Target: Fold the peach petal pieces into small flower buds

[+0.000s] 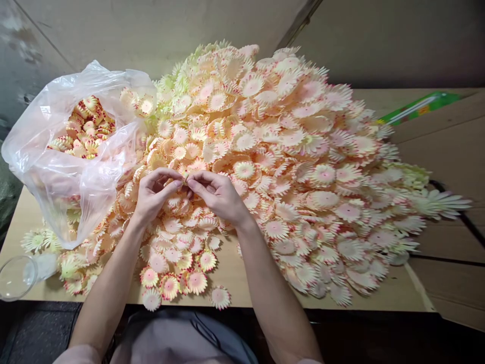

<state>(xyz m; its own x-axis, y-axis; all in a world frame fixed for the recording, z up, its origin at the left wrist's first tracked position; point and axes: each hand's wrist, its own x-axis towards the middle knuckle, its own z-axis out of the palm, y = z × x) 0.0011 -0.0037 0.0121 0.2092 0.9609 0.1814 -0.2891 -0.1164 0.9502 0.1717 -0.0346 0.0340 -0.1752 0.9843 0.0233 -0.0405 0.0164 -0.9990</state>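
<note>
Seemingly early in a long job, a person sits at a wooden table (235, 283) almost buried under a huge heap of flat, cream-and-pink fabric flower petals (303, 151). Both hands meet at the near edge of the heap: the left hand (153, 194) and the right hand (217, 194) each hold a closed fingertip grip on one small petal piece (186, 178) between them, though it is too tiny to make out clearly. To the left, an open clear plastic bag (76, 151) holds a modest batch of similar petals with redder edges. Far more lies loose on the table than in the bag.
</note>
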